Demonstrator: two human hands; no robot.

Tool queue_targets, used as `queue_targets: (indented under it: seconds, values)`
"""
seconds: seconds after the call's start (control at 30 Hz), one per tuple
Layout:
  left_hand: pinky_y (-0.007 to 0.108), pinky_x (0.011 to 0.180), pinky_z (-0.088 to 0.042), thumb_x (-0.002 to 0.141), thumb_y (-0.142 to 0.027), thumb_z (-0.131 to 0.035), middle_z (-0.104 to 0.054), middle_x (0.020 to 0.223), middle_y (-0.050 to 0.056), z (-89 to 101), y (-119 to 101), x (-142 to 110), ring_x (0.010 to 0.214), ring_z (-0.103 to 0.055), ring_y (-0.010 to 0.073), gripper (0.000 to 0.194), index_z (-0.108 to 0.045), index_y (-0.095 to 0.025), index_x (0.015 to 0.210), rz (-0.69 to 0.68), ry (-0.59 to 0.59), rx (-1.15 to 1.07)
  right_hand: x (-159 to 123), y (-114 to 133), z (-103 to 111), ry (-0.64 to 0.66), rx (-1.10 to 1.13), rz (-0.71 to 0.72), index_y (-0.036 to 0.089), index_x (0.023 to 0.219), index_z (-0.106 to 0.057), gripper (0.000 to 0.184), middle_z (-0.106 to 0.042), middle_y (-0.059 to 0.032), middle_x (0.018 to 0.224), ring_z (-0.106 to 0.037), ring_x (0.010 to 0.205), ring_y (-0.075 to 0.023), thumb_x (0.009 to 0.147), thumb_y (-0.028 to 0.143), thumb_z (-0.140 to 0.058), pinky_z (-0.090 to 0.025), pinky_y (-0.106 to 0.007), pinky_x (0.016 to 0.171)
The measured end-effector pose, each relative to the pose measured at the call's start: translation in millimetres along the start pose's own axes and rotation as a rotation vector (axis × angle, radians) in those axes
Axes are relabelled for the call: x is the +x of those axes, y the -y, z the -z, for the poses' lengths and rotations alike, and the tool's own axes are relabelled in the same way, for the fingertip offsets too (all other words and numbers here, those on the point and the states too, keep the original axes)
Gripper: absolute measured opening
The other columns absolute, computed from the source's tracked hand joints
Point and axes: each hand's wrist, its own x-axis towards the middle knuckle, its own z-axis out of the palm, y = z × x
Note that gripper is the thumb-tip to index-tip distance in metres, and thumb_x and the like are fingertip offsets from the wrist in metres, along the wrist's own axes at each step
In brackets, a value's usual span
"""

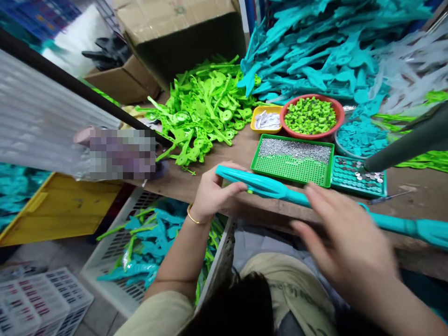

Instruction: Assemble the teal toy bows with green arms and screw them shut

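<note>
My left hand (213, 192) is closed around the near end of a long teal plastic toy piece (269, 187), which stretches right across the edge of the wooden table (413, 186). My right hand (345, 233) is blurred, fingers spread and open, hovering just over the piece's middle; whether it touches the piece is unclear. Behind the piece lie a green tray (293, 163) of small silver screws and a teal tray (360, 177) with small metal discs.
A green parts pile (205, 112), a teal parts heap (315, 51), a red bowl (336, 108) of green bits, a yellow dish (257, 113) and cardboard boxes (175, 32) crowd the table. White crates (105, 254) with parts and a yellow bin (59, 210) sit on the floor.
</note>
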Motion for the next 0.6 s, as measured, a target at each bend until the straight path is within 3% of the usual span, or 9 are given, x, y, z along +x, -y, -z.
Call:
queue_targets:
  seconds: [0.1,0.17,0.23,0.3,0.43,0.6]
  values:
    - [0.034,0.083,-0.057,0.073,-0.058,-0.077,-0.074,0.091,0.007,-15.5,-10,-8,0.089,-0.070,0.0216,0.047,-0.070,-0.016,0.092,-0.036,0.012,0.046,32,15,-52,-0.042,0.032,0.094,0.015,0.125,-0.059,0.035,-0.071,-0.0145,0.116,-0.067,0.105,-0.0268,0.092,0.025,-0.057,-0.056,-0.042,0.089]
    - [0.033,0.082,-0.056,0.077,-0.061,-0.071,-0.074,0.094,0.008,-19.6,-7,-11,0.089,-0.070,0.0206,0.049,-0.068,-0.016,0.097,-0.054,0.007,0.070,41,14,-68,-0.060,0.140,0.093,0.017,0.116,-0.061,0.025,-0.073,-0.0103,0.107,-0.069,0.098,-0.0221,0.092,0.020,-0.055,-0.057,-0.037,0.085]
    - [0.036,0.086,-0.055,0.073,-0.063,-0.073,-0.073,0.102,0.010,-18.5,3,-11,0.094,-0.069,0.0224,0.056,-0.067,-0.016,0.104,-0.089,0.055,0.145,43,10,-69,-0.074,0.211,0.073,0.020,0.113,-0.062,0.023,-0.073,-0.0076,0.104,-0.069,0.096,-0.0198,0.091,0.016,-0.056,-0.057,-0.034,0.085]
    - [0.038,0.087,-0.055,0.069,-0.063,-0.077,-0.073,0.104,0.011,-13.9,18,-8,0.094,-0.068,0.0239,0.059,-0.068,-0.017,0.105,-0.121,0.189,0.235,41,8,-62,-0.086,0.231,0.068,0.021,0.115,-0.062,0.025,-0.073,-0.0072,0.106,-0.069,0.096,-0.0193,0.090,0.015,-0.057,-0.057,-0.034,0.085]
    - [0.031,0.073,-0.054,0.084,-0.056,-0.065,-0.072,0.082,0.005,0.6,39,-1,0.074,-0.066,0.0186,0.039,-0.071,-0.019,0.096,-0.173,0.450,0.220,38,7,-52,0.005,0.177,0.144,0.018,0.121,-0.059,0.031,-0.072,-0.0103,0.111,-0.068,0.102,-0.0220,0.091,0.025,-0.059,-0.057,-0.036,0.087]
    - [0.022,0.055,-0.042,0.085,-0.049,-0.064,-0.060,0.061,-0.002,18.2,27,2,0.055,-0.054,0.0119,0.033,-0.064,-0.019,0.072,-0.187,0.485,0.419,41,12,-74,0.023,0.100,0.201,0.017,0.123,-0.057,0.033,-0.071,-0.0107,0.110,-0.067,0.100,-0.0230,0.091,0.024,-0.059,-0.057,-0.037,0.084]
